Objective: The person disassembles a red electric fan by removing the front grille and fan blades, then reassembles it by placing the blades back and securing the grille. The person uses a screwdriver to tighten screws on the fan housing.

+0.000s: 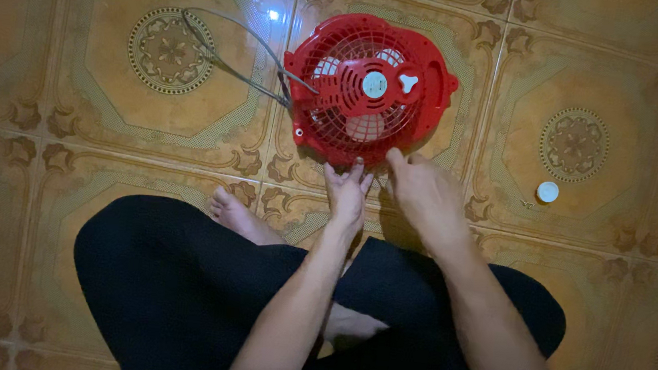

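Black trousers, bare forearms, bare feet, no sleeves visible.

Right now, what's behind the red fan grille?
Through the red fan grille, pale fan blades show between the bars. The red centre plate with its white cap covers the hub and motor. Both hands touch the lower rim: left, right.

One head-worn camera looks straight down at the tiled floor from above the seated person's lap, fairly near, with the red fan just above frame centre.
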